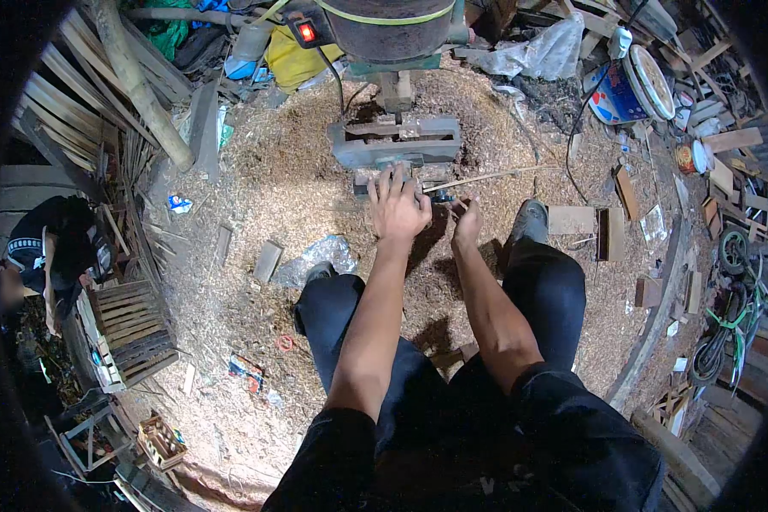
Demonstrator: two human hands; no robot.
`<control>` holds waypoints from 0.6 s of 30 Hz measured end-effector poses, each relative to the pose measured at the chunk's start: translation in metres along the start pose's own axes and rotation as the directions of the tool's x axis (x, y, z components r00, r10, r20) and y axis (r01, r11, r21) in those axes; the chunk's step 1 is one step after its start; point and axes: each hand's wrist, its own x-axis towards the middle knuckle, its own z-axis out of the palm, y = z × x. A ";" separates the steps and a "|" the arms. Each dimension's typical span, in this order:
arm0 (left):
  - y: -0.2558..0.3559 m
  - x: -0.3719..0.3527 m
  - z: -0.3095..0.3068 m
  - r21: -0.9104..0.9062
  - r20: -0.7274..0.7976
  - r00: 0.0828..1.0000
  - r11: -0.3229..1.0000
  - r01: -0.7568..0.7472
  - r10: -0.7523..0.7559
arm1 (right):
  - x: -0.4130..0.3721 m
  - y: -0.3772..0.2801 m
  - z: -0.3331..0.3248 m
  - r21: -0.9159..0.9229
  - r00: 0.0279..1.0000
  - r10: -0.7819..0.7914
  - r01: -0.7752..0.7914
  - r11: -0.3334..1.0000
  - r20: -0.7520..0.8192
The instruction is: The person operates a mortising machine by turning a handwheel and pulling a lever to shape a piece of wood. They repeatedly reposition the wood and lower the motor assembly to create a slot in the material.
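In front of me a grey slotted metal block [395, 145] stands low over the shavings, below a large dark round machine housing [384, 34]. My left hand [398, 205] lies palm down on the near end of this block, fingers stretched out; what is under the palm is hidden. Just to its right, my right hand [467, 222] is curled, thumb and fingers pinched close to a small dark-blue part [441, 196]. What it grips is too small to make out. A thin wooden strip [486, 177] runs rightward from beside my left fingers.
Wood shavings [222, 316] cover the ground. A lit red switch [306, 32] and cable sit by the housing. Wooden blocks [572, 220] lie near my right boot [531, 224]. A paint bucket [619, 94] and bicycle [725, 316] stand right; another person [55, 247] and slatted crate [132, 324] are left.
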 end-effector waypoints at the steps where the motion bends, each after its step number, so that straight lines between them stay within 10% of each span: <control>1: -0.001 0.000 0.002 -0.005 0.023 1.000 1.000 0.006 -0.006 | -0.002 -0.002 0.001 -0.041 0.995 -0.071 0.074 0.996 0.076; 3: -0.004 0.002 0.003 -0.019 0.036 0.999 1.000 0.015 -0.014 | -0.017 -0.012 0.010 -0.109 0.952 -0.198 0.228 0.968 0.232; 9: 0.001 0.000 -0.003 -0.025 -0.019 1.000 1.000 -0.004 0.004 | 0.032 0.049 -0.028 -0.382 0.960 -0.214 0.132 0.914 -0.181; 12: 0.000 0.002 -0.003 0.000 0.002 1.000 1.000 -0.012 0.012 | 0.034 0.079 -0.061 -0.573 0.989 -0.008 -0.080 0.815 -0.148; 18: 0.003 0.001 -0.005 -0.065 -0.101 0.995 0.998 0.010 -0.016 | 0.013 0.074 -0.042 -0.606 0.995 -0.095 0.096 0.790 0.034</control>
